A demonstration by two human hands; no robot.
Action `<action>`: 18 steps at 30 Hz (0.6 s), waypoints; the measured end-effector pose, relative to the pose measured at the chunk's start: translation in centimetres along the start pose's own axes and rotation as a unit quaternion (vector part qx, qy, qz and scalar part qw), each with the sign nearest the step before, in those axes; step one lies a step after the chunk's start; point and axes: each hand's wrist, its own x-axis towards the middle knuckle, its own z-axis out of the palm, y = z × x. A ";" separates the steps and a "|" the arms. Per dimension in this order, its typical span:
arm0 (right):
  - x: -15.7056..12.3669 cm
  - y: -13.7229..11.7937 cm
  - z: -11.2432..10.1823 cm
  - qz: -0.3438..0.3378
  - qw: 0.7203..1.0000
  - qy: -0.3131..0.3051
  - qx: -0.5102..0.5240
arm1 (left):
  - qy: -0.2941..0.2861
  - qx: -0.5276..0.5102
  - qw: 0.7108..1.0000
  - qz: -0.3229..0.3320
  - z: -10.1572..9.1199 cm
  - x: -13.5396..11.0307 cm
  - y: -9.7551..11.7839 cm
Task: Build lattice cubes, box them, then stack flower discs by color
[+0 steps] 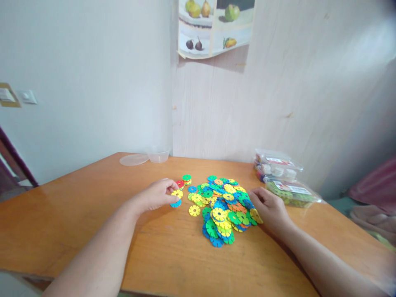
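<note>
Dozens of slotted discs point(220, 205) lie in a loose heap about mid-surface on the wooden table point(167, 255), clear of its front edge. Left hand point(157, 194): thumb and fingertips appear to pinch a yellow disc point(177, 193); a blue disc point(176, 203) sits just below it. Right hand point(271, 207): fingers curled at the heap's right flank, beside a tilted yellow-orange disc point(256, 216); cannot tell whether it is gripped.

Risks (judged): heap is layered and unsupported, so a sideways drag by the right hand could slide upper discs outward. Slots may catch, bringing several pieces at once. Left knuckles are close to the small green-topped stack point(187, 178) and red disc point(180, 184); a careless lift could topple or scatter them.

Surroundings: clear bowl point(159, 156) and flat lid point(134, 159) at the far edge, near the far-left corner. Two clear-lidded packs, upper point(278, 163) and green-filled point(289, 192), toward the right edge; the nearer one limits rightward room for the right hand.
</note>
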 end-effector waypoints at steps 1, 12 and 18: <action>0.0 0.0 0.0 -0.001 1.000 -0.002 0.000 | -0.002 0.009 1.000 -0.015 -0.5 0.0 -0.4; -0.1 0.0 -0.1 0.008 1.000 -0.006 0.015 | -0.046 0.071 0.996 0.003 0.3 -0.2 -0.9; -0.1 -0.3 0.1 0.003 1.000 -0.011 0.002 | 0.019 0.067 0.994 0.090 2.3 0.5 0.6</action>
